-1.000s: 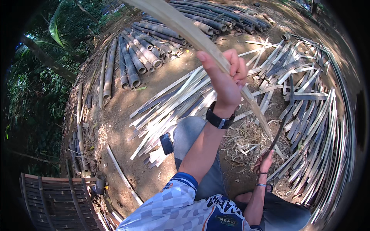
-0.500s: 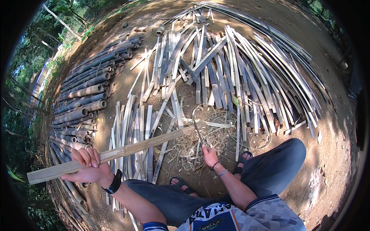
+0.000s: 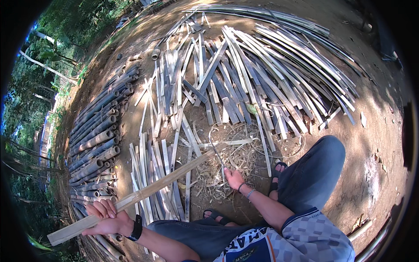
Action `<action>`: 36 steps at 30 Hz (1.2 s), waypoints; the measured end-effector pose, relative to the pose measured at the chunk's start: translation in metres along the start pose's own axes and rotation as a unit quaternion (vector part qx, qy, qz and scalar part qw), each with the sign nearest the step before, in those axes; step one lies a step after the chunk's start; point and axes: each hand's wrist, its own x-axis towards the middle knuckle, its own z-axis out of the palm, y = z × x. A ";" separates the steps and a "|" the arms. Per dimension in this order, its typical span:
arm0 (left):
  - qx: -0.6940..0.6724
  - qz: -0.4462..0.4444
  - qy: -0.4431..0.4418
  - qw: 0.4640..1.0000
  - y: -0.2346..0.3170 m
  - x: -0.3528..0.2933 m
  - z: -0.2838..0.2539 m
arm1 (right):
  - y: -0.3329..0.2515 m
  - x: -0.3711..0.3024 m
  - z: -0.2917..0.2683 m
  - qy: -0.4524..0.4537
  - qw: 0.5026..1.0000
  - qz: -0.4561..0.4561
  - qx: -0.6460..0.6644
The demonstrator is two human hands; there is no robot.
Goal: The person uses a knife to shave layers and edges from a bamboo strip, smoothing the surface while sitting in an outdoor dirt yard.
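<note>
My left hand (image 3: 107,218) is wrapped round the near end of a long, flat bamboo slat (image 3: 170,176), which slopes up and to the right. In my right hand (image 3: 235,178) is the handle of a knife with a thin, curved blade (image 3: 210,139), pointing away from me. The blade stands by the far end of the slat; whether they touch I cannot tell. Under both lies a heap of curled bamboo shavings (image 3: 222,181) on the ground, between my feet and the split strips.
Split bamboo strips (image 3: 262,83) fan out across the ground ahead, and more strips (image 3: 150,183) lie beneath the slat. Uncut bamboo poles (image 3: 98,139) are stacked at the left. My bent knee (image 3: 327,157) rises at the right.
The whole view has shifted and turned a little. The slat slopes more steeply, with my left hand lower in view. Both hands keep their hold.
</note>
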 end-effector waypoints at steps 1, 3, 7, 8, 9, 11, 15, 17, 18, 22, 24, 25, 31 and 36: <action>0.008 0.004 0.001 1.000 0.002 0.000 0.002 | -0.005 0.000 0.001 -0.001 1.000 0.021 0.008; 0.025 0.012 0.003 1.000 0.007 -0.001 0.004 | -0.013 -0.003 -0.003 -0.039 0.992 0.091 0.076; -0.009 0.032 -0.036 0.999 0.028 -0.002 0.015 | -0.020 -0.010 0.000 -0.047 0.998 0.030 0.011; -0.003 0.038 -0.025 0.999 0.035 -0.005 0.019 | -0.025 -0.015 0.004 -0.063 0.997 0.032 0.007; 0.003 0.043 -0.015 0.999 0.038 -0.006 0.021 | -0.030 -0.020 0.005 -0.078 0.996 0.034 0.002; -0.007 0.036 -0.054 0.998 0.044 -0.010 0.012 | -0.023 -0.026 0.006 -0.046 0.998 -0.037 -0.018; 0.002 0.035 -0.055 0.998 0.053 -0.018 0.004 | -0.024 -0.048 0.006 -0.060 0.998 -0.026 -0.012; 0.032 0.037 0.014 0.999 0.038 -0.014 0.013 | -0.025 -0.053 0.002 -0.075 0.997 -0.019 0.002; 0.052 0.017 0.027 0.998 0.029 -0.013 0.015 | -0.023 -0.053 -0.002 -0.071 0.997 -0.016 0.013; 0.027 0.014 0.032 0.999 0.028 -0.016 0.024 | -0.028 -0.045 -0.009 -0.106 0.992 0.046 0.044; 0.029 0.018 0.014 0.999 0.029 -0.017 0.025 | -0.026 -0.039 -0.008 -0.110 0.994 0.014 0.023; 0.030 0.020 0.006 0.999 0.029 -0.018 0.025 | -0.023 -0.037 -0.006 -0.098 0.995 -0.011 0.007; 0.035 0.006 -0.022 0.999 0.026 -0.012 0.017 | 0.015 -0.022 0.003 -0.047 0.997 0.020 0.056; 0.049 0.001 0.007 0.999 0.023 -0.008 0.016 | 0.017 -0.021 0.005 -0.049 0.998 0.013 0.031</action>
